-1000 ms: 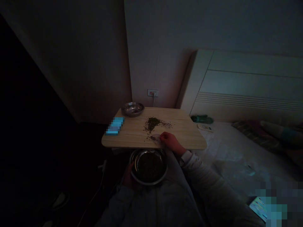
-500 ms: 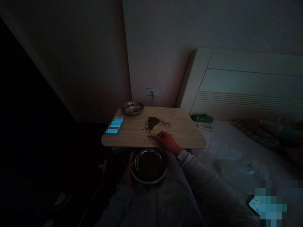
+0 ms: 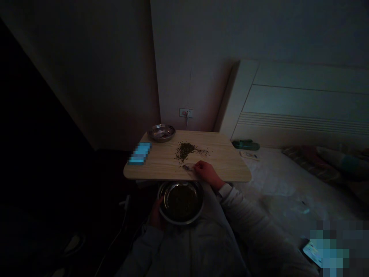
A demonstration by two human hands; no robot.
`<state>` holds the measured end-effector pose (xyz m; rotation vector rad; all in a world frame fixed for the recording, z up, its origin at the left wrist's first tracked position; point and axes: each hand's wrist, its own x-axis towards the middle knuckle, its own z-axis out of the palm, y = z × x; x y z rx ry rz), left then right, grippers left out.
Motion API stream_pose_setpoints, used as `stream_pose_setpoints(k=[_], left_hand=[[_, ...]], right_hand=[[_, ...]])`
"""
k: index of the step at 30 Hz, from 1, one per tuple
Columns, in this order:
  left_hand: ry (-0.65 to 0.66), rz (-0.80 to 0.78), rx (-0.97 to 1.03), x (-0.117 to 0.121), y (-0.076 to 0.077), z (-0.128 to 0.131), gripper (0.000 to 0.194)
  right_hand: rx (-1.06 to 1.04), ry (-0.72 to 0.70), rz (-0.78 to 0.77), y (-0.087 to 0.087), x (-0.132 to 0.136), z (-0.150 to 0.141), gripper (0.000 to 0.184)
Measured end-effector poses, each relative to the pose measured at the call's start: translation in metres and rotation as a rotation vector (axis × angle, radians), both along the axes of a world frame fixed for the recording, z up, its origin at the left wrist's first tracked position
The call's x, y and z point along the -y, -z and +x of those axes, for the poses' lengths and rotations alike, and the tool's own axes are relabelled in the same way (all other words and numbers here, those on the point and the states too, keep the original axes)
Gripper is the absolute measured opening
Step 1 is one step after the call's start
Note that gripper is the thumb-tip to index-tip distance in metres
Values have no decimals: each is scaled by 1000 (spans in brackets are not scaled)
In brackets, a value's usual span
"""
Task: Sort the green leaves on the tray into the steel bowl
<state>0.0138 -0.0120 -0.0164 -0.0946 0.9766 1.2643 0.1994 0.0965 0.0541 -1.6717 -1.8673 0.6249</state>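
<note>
My left hand (image 3: 157, 214) grips the left rim of a shiny metal bowl (image 3: 198, 209), which rests over my lap below the table's front edge. Dark greenish grains, perhaps small beans, lie inside it. Over the front of the wooden table (image 3: 155, 167), my right hand (image 3: 205, 171) has its fingertips pinched together; what they hold, if anything, is too small and dark to make out. Just left of those fingertips are a few dark specks and a shadow. Beyond them spreads a loose pile of small green grains (image 3: 186, 149), with scattered ones to its right.
A second metal bowl (image 3: 161, 133) stands at the table's back left corner, with a lit, blurred-out screen (image 3: 140, 153) in front of it. To the right, a bed holds a green bottle (image 3: 246, 145), a pale remote-like object (image 3: 249, 155) and a phone (image 3: 313, 252).
My right hand has shifted slightly to the right along the table's front, its fingers still pinched. The left hand and its bowl have stayed put.
</note>
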Motion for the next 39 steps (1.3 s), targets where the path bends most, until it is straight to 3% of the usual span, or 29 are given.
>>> stream_pose_setpoints(k=[10, 16, 22, 29, 34, 39], left_hand=[[-15, 13, -29, -1, 5, -2, 28], [0, 4, -39, -2, 9, -4, 24], [0, -35, -28, -1, 0, 0, 25], [-27, -56, -65, -1, -9, 2, 26], [-32, -24, -19, -1, 1, 1, 24], [-42, 8, -75, -5, 23, -5, 19]], right_hand=[[50, 58, -21, -5, -10, 16, 16], [-83, 7, -28, -2, -19, 30, 18], [-88, 40, -28, -3, -23, 42, 17], [-38, 2, -49, -3, -20, 31, 15], [-124, -20, -69, -1, -17, 28, 14], [-286, 29, 0, 9, -18, 28, 18]])
